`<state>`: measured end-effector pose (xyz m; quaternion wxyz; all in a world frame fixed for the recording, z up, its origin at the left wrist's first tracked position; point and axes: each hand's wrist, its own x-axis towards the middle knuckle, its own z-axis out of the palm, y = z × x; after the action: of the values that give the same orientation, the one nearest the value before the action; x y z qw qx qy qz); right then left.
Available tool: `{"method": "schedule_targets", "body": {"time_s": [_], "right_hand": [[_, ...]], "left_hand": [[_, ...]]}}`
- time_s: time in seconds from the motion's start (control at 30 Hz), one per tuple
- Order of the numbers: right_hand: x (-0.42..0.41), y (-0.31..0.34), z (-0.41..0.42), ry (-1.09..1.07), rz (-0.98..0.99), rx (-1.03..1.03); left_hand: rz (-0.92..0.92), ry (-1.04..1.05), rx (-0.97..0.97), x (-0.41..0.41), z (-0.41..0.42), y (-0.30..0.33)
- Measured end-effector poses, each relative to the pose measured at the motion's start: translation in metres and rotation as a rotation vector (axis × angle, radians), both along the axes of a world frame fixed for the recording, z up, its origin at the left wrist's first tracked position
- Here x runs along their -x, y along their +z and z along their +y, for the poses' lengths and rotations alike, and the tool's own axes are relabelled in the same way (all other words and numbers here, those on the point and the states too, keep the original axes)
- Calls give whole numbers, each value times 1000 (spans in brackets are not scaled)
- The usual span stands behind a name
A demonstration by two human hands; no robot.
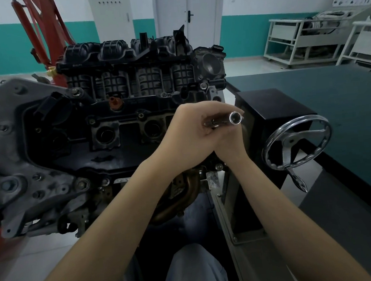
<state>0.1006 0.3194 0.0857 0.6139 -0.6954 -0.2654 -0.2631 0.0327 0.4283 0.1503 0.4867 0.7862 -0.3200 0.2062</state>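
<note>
Teal-walled workshop, left hand (pixel 186 135) and right hand (pixel 227 143) were curled round a shiny chrome tube socket (pixel 235 118), grimy black engine (pixel 116 133) just left of the grip, looked like tool prep, next needed lining it onto a bolt.

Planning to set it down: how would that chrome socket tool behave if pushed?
The socket tool is probably rigid and heavy for its size, looking like polished steel. Its round barrel would likely roll on the flat benchtop. The shiny finish may be slippery.
</note>
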Motion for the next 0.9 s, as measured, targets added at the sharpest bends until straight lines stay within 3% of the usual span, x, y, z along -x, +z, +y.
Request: {"method": "schedule_targets", "body": {"time_s": [0.2, 0.43, 0.63, 0.83, 0.9], "right_hand": [[7, 9, 4, -5, 3, -6], [5, 5, 2, -17, -12, -7], [5, 7, 2, 29, 6, -6], [0, 0, -1, -1, -31, -26], [0, 1, 0, 17, -42, -11]], "left_hand": [[-107, 151, 34, 1, -4, -1], [0, 13, 43, 3, -1, 0], [-189, 198, 75, 4, -4, -2], [-37, 37, 120, 4, 1, -2], [-56, 74, 89, 4, 1, -2]]}}
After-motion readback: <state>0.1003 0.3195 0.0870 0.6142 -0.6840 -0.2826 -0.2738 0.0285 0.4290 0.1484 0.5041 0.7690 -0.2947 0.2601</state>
